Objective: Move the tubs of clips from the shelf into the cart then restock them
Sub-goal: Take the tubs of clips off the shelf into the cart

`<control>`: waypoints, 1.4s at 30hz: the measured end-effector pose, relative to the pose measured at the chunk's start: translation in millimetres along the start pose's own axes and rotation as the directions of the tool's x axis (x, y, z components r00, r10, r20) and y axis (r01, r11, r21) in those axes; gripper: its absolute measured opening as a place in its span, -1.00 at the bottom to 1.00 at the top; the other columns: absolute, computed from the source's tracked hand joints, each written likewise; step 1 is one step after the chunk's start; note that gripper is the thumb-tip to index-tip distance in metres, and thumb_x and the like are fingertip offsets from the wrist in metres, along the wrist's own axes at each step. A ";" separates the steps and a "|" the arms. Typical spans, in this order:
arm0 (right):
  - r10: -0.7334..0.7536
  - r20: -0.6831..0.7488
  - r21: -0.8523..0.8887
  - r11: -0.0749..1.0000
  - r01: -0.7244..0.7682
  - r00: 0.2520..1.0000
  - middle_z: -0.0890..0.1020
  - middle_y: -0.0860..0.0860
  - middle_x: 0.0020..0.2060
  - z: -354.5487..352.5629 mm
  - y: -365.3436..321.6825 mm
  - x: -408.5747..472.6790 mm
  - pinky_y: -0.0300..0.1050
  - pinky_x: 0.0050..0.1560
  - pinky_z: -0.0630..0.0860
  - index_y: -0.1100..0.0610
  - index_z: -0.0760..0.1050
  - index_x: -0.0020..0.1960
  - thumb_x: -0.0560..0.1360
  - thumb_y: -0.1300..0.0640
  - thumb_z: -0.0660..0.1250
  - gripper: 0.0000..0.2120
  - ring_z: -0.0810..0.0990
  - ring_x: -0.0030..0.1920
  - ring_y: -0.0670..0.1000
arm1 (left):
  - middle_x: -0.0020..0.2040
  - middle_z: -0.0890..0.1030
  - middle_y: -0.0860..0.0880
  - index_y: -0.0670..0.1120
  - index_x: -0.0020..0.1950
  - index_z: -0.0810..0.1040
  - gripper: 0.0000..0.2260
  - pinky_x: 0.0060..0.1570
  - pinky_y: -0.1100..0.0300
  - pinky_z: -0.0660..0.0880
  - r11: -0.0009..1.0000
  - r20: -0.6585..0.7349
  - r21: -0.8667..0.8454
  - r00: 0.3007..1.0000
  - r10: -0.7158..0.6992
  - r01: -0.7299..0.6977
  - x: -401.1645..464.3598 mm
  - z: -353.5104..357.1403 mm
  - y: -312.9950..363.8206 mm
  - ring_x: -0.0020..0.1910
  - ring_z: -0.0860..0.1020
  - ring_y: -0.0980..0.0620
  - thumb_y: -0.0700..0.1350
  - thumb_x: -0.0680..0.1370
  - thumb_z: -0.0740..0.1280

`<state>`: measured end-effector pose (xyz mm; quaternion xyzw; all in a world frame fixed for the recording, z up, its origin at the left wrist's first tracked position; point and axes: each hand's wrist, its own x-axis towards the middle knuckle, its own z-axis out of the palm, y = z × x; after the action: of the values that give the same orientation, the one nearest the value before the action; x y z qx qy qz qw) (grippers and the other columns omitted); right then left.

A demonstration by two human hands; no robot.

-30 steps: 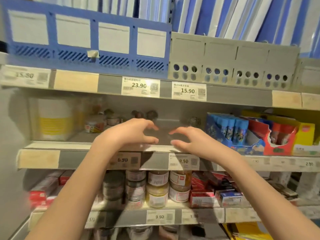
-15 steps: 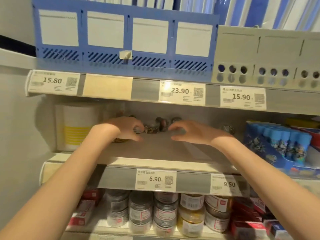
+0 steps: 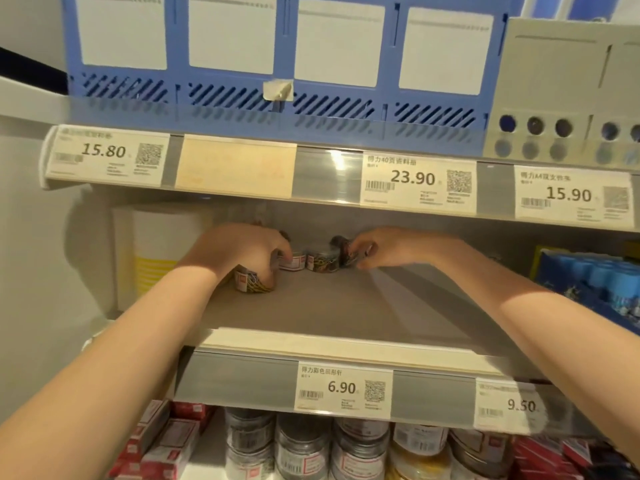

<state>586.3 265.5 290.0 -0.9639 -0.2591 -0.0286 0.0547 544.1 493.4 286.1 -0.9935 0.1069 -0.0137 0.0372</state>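
Several small clear tubs of coloured clips stand at the back of the middle shelf (image 3: 346,306). My left hand (image 3: 242,251) reaches deep in and grips one tub (image 3: 252,284) from above, fingers curled round it. A second tub (image 3: 294,261) stands just right of that hand. My right hand (image 3: 388,251) pinches a dark tub (image 3: 346,254) at its left fingertips, beside another tub (image 3: 322,261) of clips. No cart is in view.
A white and yellow roll (image 3: 156,251) stands left of my left hand. Blue boxed goods (image 3: 595,289) fill the shelf's right end. The upper shelf's edge with price tags (image 3: 415,181) hangs low above both hands. More tubs (image 3: 301,448) stand on the shelf below.
Both hands have pushed further back on the shelf and closed on tubs; before, they hovered open over the shelf. The camera has moved closer and tilted up.
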 end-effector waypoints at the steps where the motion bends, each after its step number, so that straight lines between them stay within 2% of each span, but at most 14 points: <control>1: -0.021 -0.029 -0.004 1.000 0.021 0.999 0.54 -0.02 0.12 5.2 1.4 1.9 -0.21 0.00 0.41 0.07 0.45 0.29 0.52 0.10 0.30 -0.66 0.49 0.07 -0.01 | 0.29 0.41 0.06 0.11 0.33 0.42 -0.50 0.13 0.16 0.42 1.000 0.006 -0.017 1.000 0.014 -0.014 -1.1 -0.8 2.8 0.21 0.44 -0.01 -0.02 0.42 0.45; 4: -0.075 -0.110 0.035 0.996 0.079 0.991 0.58 0.11 0.09 18.3 10.0 3.5 -0.31 -0.12 0.39 0.15 0.49 0.22 0.51 0.23 0.28 -0.71 0.53 0.03 0.04 | 0.23 0.40 0.11 0.16 0.29 0.44 -0.53 0.11 0.19 0.40 0.993 0.005 -0.071 0.995 0.099 -0.099 -3.5 -4.6 15.1 0.16 0.44 0.06 0.05 0.41 0.46; 9: -0.109 -0.155 0.130 0.983 0.129 0.982 0.50 0.17 0.18 22.2 21.7 2.9 -0.19 0.08 0.36 0.18 0.45 0.28 0.50 0.29 0.30 -0.65 0.48 0.16 0.14 | 0.11 0.38 0.21 0.22 0.30 0.40 -0.54 0.02 0.27 0.34 0.972 0.107 -0.114 0.970 0.219 -0.207 0.1 -21.3 37.4 0.10 0.40 0.16 0.13 0.43 0.42; 12: -0.101 -0.127 0.127 0.985 0.117 0.987 0.49 0.16 0.19 24.7 25.1 6.0 -0.12 0.13 0.37 0.13 0.45 0.29 0.49 0.26 0.31 -0.63 0.47 0.16 0.12 | 0.21 0.42 0.23 0.21 0.34 0.39 -0.56 0.16 0.27 0.33 0.958 0.152 -0.199 0.960 0.237 -0.205 4.3 -31.5 38.1 0.22 0.41 0.17 0.19 0.47 0.33; 14: -0.087 -0.115 0.150 0.983 0.104 0.990 0.50 0.12 0.19 25.5 26.8 8.1 -0.15 0.13 0.38 0.10 0.45 0.29 0.48 0.27 0.30 -0.61 0.48 0.15 0.09 | 0.26 0.45 0.18 0.15 0.34 0.41 -0.62 0.21 0.24 0.30 0.955 0.079 -0.231 0.975 0.207 -0.184 9.1 -31.7 32.3 0.24 0.41 0.14 0.18 0.53 0.24; 16: -0.067 -0.096 0.146 0.986 0.081 0.993 0.49 0.10 0.20 27.3 27.3 10.6 -0.13 0.17 0.39 0.09 0.42 0.32 0.48 0.26 0.31 -0.58 0.48 0.17 0.08 | 0.29 0.44 0.14 0.13 0.32 0.42 -0.65 0.25 0.19 0.30 0.977 0.014 -0.170 0.991 0.134 -0.130 14.6 -27.5 22.8 0.25 0.40 0.10 0.17 0.57 0.18; 19: -0.061 -0.062 0.134 0.989 0.069 0.996 0.47 0.08 0.25 31.5 26.8 14.3 -0.08 0.24 0.38 0.09 0.37 0.36 0.47 0.21 0.32 -0.54 0.46 0.19 0.06 | 0.37 0.40 0.04 0.09 0.36 0.39 -0.60 0.30 0.05 0.33 1.000 0.025 0.014 1.000 0.002 -0.002 26.0 -17.9 7.1 0.30 0.39 0.00 0.19 0.56 0.18; 22: -0.061 -0.050 0.141 0.988 0.067 0.997 0.48 0.08 0.23 31.5 25.7 13.4 -0.05 0.25 0.38 0.09 0.37 0.36 0.48 0.20 0.33 -0.54 0.47 0.19 0.07 | 0.44 0.32 -0.02 0.05 0.44 0.29 -0.53 0.32 0.05 0.32 0.994 0.048 0.097 0.997 -0.064 0.059 31.8 -11.4 -0.2 0.35 0.35 -0.04 0.17 0.57 0.19; 25: -0.049 -0.041 0.134 0.989 0.054 0.998 0.48 0.09 0.23 30.8 24.0 9.7 -0.05 0.24 0.39 0.08 0.37 0.36 0.49 0.17 0.32 -0.55 0.47 0.18 0.07 | 0.47 0.28 -0.03 0.05 0.48 0.23 -0.51 0.33 0.06 0.30 0.993 0.082 0.096 0.994 -0.078 0.070 29.8 -9.7 -0.4 0.38 0.32 -0.04 0.12 0.57 0.22; 28: -0.046 -0.027 0.114 0.992 0.049 0.999 0.47 0.03 0.26 31.5 22.8 8.9 -0.25 0.14 0.37 0.08 0.35 0.38 0.51 0.17 0.31 -0.55 0.46 0.17 0.00 | 0.43 0.34 -0.03 0.04 0.46 0.27 -0.53 0.29 0.11 0.35 0.995 0.079 0.077 0.994 -0.075 0.068 26.3 -11.0 -2.3 0.33 0.37 -0.03 -0.04 0.57 0.28; 30: -0.050 -0.030 0.109 0.993 0.053 0.998 0.47 0.02 0.27 31.3 21.5 9.7 -0.29 0.08 0.35 0.08 0.36 0.37 0.51 0.17 0.31 -0.56 0.45 0.13 -0.05 | 0.41 0.36 0.00 0.00 0.46 0.29 -0.52 0.22 0.21 0.36 0.996 0.074 0.051 0.995 -0.072 0.068 23.8 -12.0 -4.0 0.31 0.39 -0.02 -0.15 0.55 0.30; 33: -0.029 -0.025 0.136 0.990 0.032 0.999 0.47 0.02 0.25 32.6 22.6 10.1 -0.28 0.08 0.36 0.07 0.36 0.37 0.51 0.17 0.31 -0.56 0.46 0.12 -0.04 | 0.37 0.41 -0.02 -0.04 0.44 0.32 -0.52 0.21 0.19 0.36 0.997 0.069 0.034 0.995 -0.066 0.064 24.4 -12.0 -4.1 0.29 0.41 -0.01 -0.11 0.53 0.34; 38: -0.018 -0.005 0.148 0.989 0.018 1.000 0.47 -0.01 0.12 35.1 26.7 9.5 -0.28 0.06 0.37 0.07 0.41 0.32 0.49 0.12 0.35 -0.59 0.47 0.06 -0.06 | 0.47 0.27 -0.06 0.03 0.49 0.22 -0.39 0.32 0.07 0.32 0.992 0.093 0.084 0.990 -0.101 0.094 29.7 -5.4 -7.8 0.38 0.33 -0.08 -0.01 0.49 0.39; 42: -0.006 0.002 0.154 0.988 0.006 1.000 0.48 0.00 0.15 37.2 27.1 12.2 -0.25 0.12 0.37 0.08 0.40 0.33 0.50 0.12 0.34 -0.59 0.48 0.07 -0.05 | 0.43 0.30 -0.09 0.08 0.46 0.24 -0.39 0.25 0.07 0.38 0.992 0.071 0.083 0.992 -0.101 0.095 29.4 -2.0 -9.4 0.31 0.38 -0.11 -0.08 0.46 0.42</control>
<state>611.5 252.7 251.7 -0.9560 -0.2637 -0.0075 0.1286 574.8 496.1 289.3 -0.9951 0.0556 0.0177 0.0799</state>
